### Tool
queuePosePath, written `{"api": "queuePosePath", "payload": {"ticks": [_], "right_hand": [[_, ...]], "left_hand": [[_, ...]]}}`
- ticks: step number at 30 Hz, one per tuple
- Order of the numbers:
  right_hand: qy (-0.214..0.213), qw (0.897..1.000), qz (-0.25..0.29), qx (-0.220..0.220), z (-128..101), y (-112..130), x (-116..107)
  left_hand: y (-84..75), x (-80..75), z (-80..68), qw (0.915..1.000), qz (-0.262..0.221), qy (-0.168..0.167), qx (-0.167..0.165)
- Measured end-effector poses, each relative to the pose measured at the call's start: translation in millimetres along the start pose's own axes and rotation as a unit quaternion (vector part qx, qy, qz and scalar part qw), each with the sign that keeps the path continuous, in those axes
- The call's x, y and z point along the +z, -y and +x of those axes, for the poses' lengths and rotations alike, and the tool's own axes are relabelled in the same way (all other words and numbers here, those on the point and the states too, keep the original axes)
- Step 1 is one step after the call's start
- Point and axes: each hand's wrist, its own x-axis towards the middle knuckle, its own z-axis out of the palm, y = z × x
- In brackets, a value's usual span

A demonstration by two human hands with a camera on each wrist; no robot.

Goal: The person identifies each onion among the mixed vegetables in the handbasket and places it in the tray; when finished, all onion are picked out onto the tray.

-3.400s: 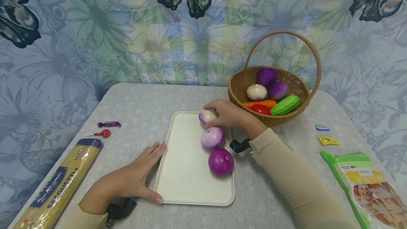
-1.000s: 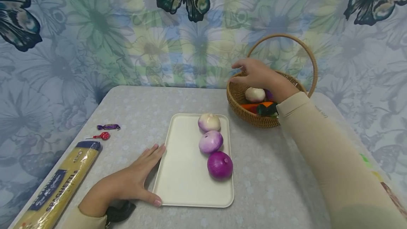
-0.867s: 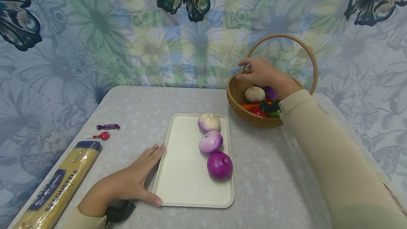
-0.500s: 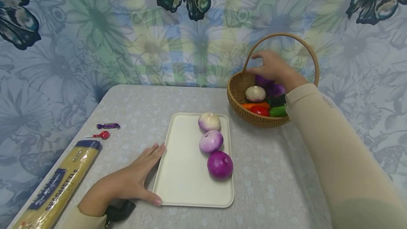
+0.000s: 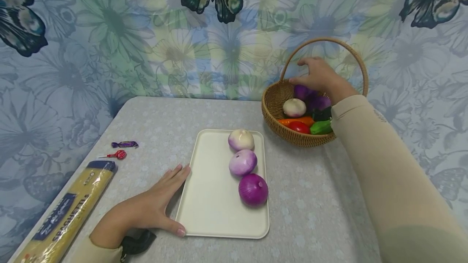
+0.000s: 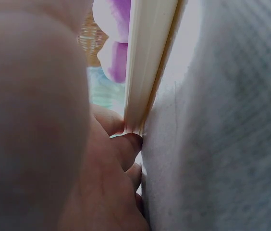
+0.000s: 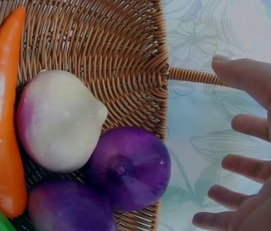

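Note:
My left hand [image 5: 151, 202] rests with spread fingers against the left edge of the cream tray [image 5: 208, 214]; the left wrist view shows fingertips touching the tray's rim [image 6: 150, 53]. Along the tray's right side lie a white-and-purple onion [image 5: 241, 140], a pale purple onion [image 5: 243, 162] and a dark purple onion [image 5: 253, 190]. Over the wicker basket [image 5: 272, 121] hovers my right hand [image 5: 321, 76], fingers apart and holding nothing. Below it in the basket are a whitish onion [image 7: 61, 120], two deep purple onions [image 7: 128, 168], a carrot [image 7: 3, 120], a tomato [image 5: 299, 127] and a green vegetable [image 5: 321, 127].
A spaghetti pack [image 5: 69, 206] lies at the table's left edge, with a lollipop [image 5: 120, 154] and a purple-wrapped candy [image 5: 124, 144] beyond it. The basket's tall handle [image 5: 325, 39] arches around my right hand. A patterned cloth [image 5: 164, 52] hangs behind the table.
Earlier my right hand held the white-and-purple onion at the tray's far end. It has let go and moved right and back over the basket, drifting slightly right lately. My left hand stays put.

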Motion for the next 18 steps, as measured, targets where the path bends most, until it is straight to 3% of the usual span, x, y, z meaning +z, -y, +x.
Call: {"api": "queuePosePath", "payload": {"ticks": [9, 18], "right_hand": [[-0.009, 1.0, 0.0, -0.005, 4, -9, 12], [-0.002, 0.999, 0.026, 0.022, 5, -12, 21]], "left_hand": [[0.5, -0.3, -0.1, 1.0, 0.0, 0.003, 0.001], [1.3, -0.2, 0.7, 1.0, 0.004, 0.004, -0.005]]}}
